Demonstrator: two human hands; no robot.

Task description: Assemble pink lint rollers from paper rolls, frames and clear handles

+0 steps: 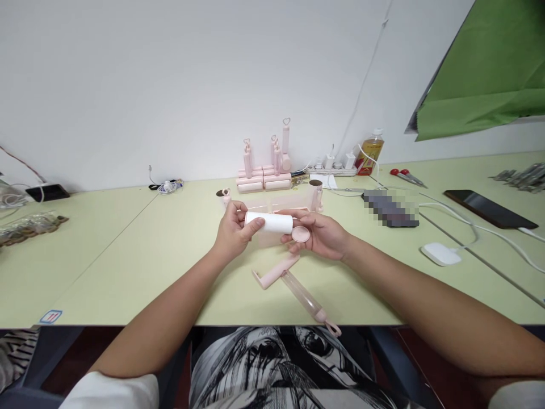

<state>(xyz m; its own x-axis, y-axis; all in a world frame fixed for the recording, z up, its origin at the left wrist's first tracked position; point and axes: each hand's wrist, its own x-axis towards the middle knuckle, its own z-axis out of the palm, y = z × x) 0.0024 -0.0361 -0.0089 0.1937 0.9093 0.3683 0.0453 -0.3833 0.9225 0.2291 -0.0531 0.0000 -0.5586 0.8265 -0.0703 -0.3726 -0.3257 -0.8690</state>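
White cylindrical paper roll [276, 224] sits level above the pale green table [140, 272], gripped in the left hand [233, 230], thumb in front and fingers behind. At its 3 o'clock end, the half-curled right hand [326, 236] holds a pale pink round disc [300, 234]; whether disc and roll touch, I cannot tell. The step in hand looks like pairing disc with roll end; the next move seems to call for squaring them up while the left grip stays steady. At 6 o'clock lies a pink plastic frame with a clear tubular handle [298, 291], its loop [334, 328] poking past the near edge, so a low sweep could knock it off. Open room spreads at 9 o'clock. At 12 o'clock, pale pink boxy rollers [276, 182] line the back; at 3 o'clock, a white square pad [440, 254] and its cable limit movement.
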